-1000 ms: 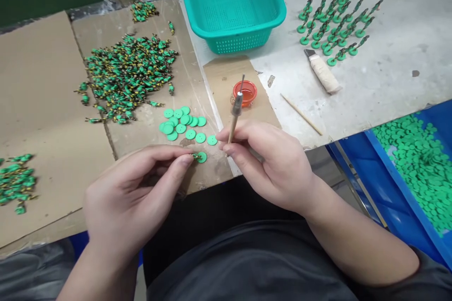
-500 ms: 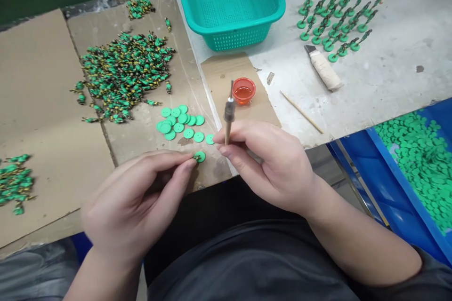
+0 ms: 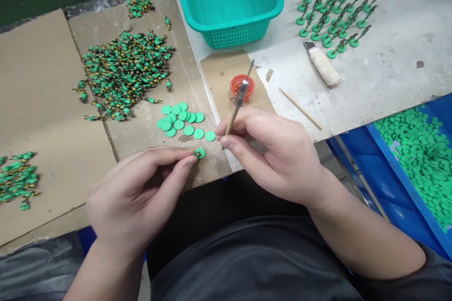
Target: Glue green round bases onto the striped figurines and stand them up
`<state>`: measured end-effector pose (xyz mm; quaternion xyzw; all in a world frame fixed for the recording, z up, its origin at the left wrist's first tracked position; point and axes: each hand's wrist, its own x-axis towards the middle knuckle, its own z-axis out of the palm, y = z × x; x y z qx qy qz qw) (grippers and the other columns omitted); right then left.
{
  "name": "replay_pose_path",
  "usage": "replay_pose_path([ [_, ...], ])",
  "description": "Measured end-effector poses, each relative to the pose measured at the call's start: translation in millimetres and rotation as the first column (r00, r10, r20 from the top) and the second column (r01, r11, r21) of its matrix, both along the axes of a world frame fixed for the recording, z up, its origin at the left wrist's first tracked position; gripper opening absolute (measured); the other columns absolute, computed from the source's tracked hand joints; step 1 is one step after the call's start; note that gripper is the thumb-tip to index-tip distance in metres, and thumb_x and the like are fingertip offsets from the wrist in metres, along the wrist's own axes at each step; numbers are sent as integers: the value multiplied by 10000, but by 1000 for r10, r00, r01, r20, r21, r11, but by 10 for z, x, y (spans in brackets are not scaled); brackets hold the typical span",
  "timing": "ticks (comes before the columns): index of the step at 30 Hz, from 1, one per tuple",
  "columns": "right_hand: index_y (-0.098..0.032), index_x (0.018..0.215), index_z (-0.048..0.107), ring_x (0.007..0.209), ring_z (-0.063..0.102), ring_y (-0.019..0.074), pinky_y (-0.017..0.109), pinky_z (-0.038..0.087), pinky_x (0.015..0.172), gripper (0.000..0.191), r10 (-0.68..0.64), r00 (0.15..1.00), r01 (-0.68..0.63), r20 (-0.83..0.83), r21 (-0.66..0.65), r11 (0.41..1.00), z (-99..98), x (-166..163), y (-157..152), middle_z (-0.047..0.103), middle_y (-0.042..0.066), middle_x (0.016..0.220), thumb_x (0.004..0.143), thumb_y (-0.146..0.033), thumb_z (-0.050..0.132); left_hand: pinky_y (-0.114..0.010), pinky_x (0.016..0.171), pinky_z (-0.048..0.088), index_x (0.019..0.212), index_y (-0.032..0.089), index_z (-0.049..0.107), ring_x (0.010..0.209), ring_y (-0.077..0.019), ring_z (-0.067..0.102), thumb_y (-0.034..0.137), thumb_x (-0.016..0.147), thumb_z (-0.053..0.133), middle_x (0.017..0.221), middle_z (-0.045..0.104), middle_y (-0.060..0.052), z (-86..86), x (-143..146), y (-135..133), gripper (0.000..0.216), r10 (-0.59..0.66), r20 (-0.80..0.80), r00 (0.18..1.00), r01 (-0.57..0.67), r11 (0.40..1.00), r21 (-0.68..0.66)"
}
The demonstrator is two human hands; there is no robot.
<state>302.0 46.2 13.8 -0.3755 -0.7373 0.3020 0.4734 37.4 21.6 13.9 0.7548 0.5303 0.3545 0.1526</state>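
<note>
My left hand (image 3: 141,188) is closed in a pinch on a small toy figure, most of it hidden by the fingers. A round green disc base (image 3: 200,153) shows at the fingertips, against the figure's end. Between thumb and fingers of my right hand (image 3: 275,155) is a thin wooden stick (image 3: 232,120) with a dark collar and a thin metal tip, which points up and leans right. Several loose green discs (image 3: 179,124) lie on the cardboard just beyond my hands. Behind the stick stands a small red cup (image 3: 237,80) of liquid.
A big pile of green and black figures (image 3: 123,75) lies at left, smaller heaps nearby. At the back stands a teal basket (image 3: 233,37). Figures on bases (image 3: 332,19), a wrapped blade (image 3: 324,67) and a wooden stick (image 3: 300,107) are at right. Discs fill a blue bin (image 3: 384,178).
The stick in my right hand has tipped from nearly upright to leaning right. My left hand keeps its pinch and has hardly moved. The view has shifted slightly.
</note>
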Motion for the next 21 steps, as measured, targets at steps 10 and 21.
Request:
replay_pose_path([
  [10, -305, 1116, 733, 1188, 859, 166, 263, 670, 1129, 205, 194, 981, -193, 2, -49, 980, 42, -214, 214, 882, 11, 1250, 1227, -215, 586, -189, 905, 643, 1120, 348, 939, 904, -90, 827, 225, 1016, 908, 1037, 917, 73, -14, 8, -40, 164, 59, 115, 992, -49, 995, -90],
  [21, -314, 1181, 700, 1255, 836, 204, 325, 697, 1134, 173, 277, 959, -270, 65, -94, 958, 13, -273, 300, 859, 12, 1276, 1198, -200, 570, -306, 902, 680, 1116, 339, 954, 935, -181, 853, 190, 959, 935, 1056, 921, 25, -60, -35, -81, 217, 97, 115, 989, -90, 994, -68],
])
